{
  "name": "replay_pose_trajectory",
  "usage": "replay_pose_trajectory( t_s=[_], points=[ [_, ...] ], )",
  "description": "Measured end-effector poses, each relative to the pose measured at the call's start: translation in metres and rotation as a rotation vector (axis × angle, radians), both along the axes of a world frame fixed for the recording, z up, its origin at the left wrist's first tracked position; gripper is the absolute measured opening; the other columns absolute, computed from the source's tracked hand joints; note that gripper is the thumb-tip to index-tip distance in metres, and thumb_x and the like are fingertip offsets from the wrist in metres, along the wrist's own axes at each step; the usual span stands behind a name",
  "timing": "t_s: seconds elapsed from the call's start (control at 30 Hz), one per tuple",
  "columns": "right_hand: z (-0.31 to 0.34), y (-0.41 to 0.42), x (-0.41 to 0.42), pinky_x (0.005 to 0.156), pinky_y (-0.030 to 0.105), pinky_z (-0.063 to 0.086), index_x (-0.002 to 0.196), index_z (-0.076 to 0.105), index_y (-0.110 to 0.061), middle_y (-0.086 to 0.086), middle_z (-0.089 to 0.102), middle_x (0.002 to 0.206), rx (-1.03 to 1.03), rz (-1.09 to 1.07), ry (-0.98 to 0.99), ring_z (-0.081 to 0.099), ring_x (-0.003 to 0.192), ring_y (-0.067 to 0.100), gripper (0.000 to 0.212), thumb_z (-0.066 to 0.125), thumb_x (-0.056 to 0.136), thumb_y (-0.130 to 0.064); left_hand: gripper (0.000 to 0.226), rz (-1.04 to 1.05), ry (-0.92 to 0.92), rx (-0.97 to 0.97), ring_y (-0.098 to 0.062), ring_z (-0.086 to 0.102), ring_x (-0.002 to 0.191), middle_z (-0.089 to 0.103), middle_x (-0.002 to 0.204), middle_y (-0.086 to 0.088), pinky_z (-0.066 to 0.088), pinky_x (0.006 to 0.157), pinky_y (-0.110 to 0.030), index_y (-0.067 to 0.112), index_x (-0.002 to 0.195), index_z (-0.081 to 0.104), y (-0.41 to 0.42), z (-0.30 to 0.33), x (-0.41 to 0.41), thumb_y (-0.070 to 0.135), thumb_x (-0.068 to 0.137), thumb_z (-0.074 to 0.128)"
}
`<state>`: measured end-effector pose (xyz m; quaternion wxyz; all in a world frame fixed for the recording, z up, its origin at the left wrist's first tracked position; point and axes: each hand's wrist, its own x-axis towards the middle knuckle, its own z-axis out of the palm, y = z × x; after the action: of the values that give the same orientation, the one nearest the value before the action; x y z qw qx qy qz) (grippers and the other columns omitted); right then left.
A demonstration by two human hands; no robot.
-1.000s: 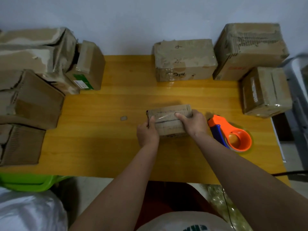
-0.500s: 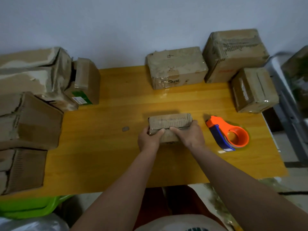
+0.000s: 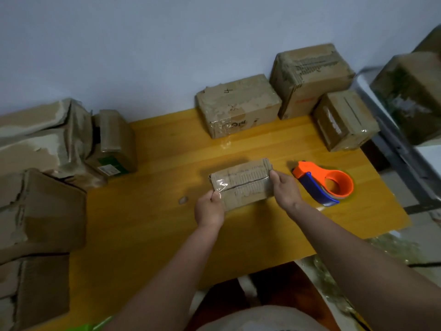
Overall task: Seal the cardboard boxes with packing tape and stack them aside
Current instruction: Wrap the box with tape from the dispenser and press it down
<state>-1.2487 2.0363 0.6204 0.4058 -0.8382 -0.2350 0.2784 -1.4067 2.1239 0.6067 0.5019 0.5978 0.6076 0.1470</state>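
Observation:
A small flat cardboard box (image 3: 243, 185) with clear tape along its top seam is held over the middle of the yellow table (image 3: 148, 225), tilted toward me. My left hand (image 3: 209, 210) grips its near left corner. My right hand (image 3: 285, 189) grips its right end. An orange and blue tape dispenser (image 3: 327, 183) lies on the table just right of my right hand.
Three taped boxes stand at the back right: one by the wall (image 3: 238, 105), a taller one (image 3: 310, 76), a smaller one (image 3: 346, 120). Several worn boxes (image 3: 40, 206) crowd the left side, one with a green label (image 3: 114, 142). A metal rack (image 3: 391, 130) stands at the right.
The box has been lifted and turned so that its taped top faces me; both hands shifted to its ends. The camera view has tilted.

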Motion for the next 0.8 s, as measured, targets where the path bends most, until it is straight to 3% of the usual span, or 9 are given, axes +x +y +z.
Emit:
replay_pose_trajectory(
  t_s=[0.07,0.13,0.2,0.23,0.33,0.47,0.57,0.67,0.8],
  points=[
    [0.006,0.010,0.005,0.080,0.043,0.047,0.103,0.070,-0.001,0.011,0.066,0.097,0.051,-0.031,-0.029,0.058,0.091,0.022,0.031,0.046,0.100,-0.020,0.027,-0.074,0.076,-0.039,-0.024,0.050,0.075,0.055,0.073,-0.008,0.035,0.063,-0.033,0.011,0.071,0.056,-0.002,-0.001,-0.004,0.014,0.097,0.047],
    [0.009,0.019,0.013,0.086,0.043,0.050,0.104,0.072,-0.004,0.009,0.069,0.103,0.053,-0.077,0.008,0.058,0.091,0.017,0.024,0.055,0.095,-0.018,0.014,-0.120,0.176,-0.082,-0.029,0.059,0.095,0.064,0.099,-0.010,0.046,0.075,-0.033,0.012,0.099,0.064,-0.008,0.005,-0.006,0.023,0.093,0.058],
    [0.005,0.025,0.019,0.089,0.040,0.050,0.107,0.072,-0.005,0.010,0.069,0.110,-0.019,-0.031,0.054,0.058,0.094,0.016,0.022,0.057,0.094,-0.015,0.062,-0.147,0.311,-0.008,-0.028,0.040,0.132,0.044,0.141,-0.012,0.039,0.104,-0.037,0.011,0.140,0.042,-0.011,0.012,-0.008,0.034,0.088,0.066],
    [0.004,0.027,0.021,0.090,0.038,0.050,0.109,0.071,-0.004,0.010,0.068,0.113,-0.056,0.021,0.075,0.058,0.096,0.017,0.023,0.054,0.095,-0.012,0.078,-0.194,0.357,0.093,-0.027,0.025,0.141,0.028,0.151,-0.011,0.030,0.112,-0.038,0.012,0.148,0.029,-0.011,0.022,-0.007,0.039,0.087,0.067],
    [0.004,0.028,0.024,0.101,0.034,0.043,0.123,0.062,0.000,0.012,0.061,0.126,-0.050,0.101,0.084,0.055,0.117,0.021,0.031,0.043,0.098,-0.002,0.091,-0.609,0.366,0.392,-0.025,0.000,0.147,-0.002,0.160,0.001,0.015,0.118,-0.044,0.029,0.151,0.023,-0.004,0.039,0.005,0.058,0.078,0.069],
    [-0.003,0.004,0.041,0.103,0.036,0.038,0.128,0.057,-0.002,0.016,0.059,0.129,-0.122,0.021,-0.199,0.051,0.123,0.032,0.034,0.050,0.095,-0.008,0.102,-1.032,0.528,0.378,-0.028,-0.010,0.147,-0.027,0.157,0.004,0.005,0.119,-0.049,0.049,0.150,0.010,0.007,0.027,0.023,0.067,0.070,0.070],
    [-0.017,-0.029,0.057,0.098,0.042,0.033,0.122,0.054,0.001,0.023,0.056,0.122,-0.347,-0.081,-0.410,0.048,0.116,0.040,0.041,0.064,0.087,-0.019,0.107,-0.935,0.655,0.368,-0.033,0.007,0.143,-0.028,0.156,-0.003,0.018,0.115,-0.047,0.049,0.150,-0.002,-0.001,0.022,0.035,0.071,0.071,0.067],
    [-0.025,-0.046,0.066,0.100,0.043,0.031,0.121,0.046,0.006,0.026,0.048,0.124,-0.619,-0.128,-0.433,0.044,0.116,0.041,0.058,0.071,0.082,-0.029,0.106,-0.831,0.612,0.287,-0.032,0.009,0.140,-0.034,0.154,-0.003,0.027,0.112,-0.045,0.042,0.152,-0.004,-0.022,0.023,0.046,0.080,0.073,0.055],
    [-0.033,-0.051,0.078,0.102,0.043,0.033,0.126,0.039,0.009,0.026,0.044,0.127,-0.642,-0.243,-0.409,0.044,0.118,0.041,0.072,0.076,0.077,-0.028,0.103,-0.794,0.553,0.274,-0.029,0.008,0.141,-0.040,0.150,0.001,0.030,0.111,-0.042,0.039,0.153,-0.003,-0.039,0.025,0.044,0.077,0.076,0.055]
  ],
)
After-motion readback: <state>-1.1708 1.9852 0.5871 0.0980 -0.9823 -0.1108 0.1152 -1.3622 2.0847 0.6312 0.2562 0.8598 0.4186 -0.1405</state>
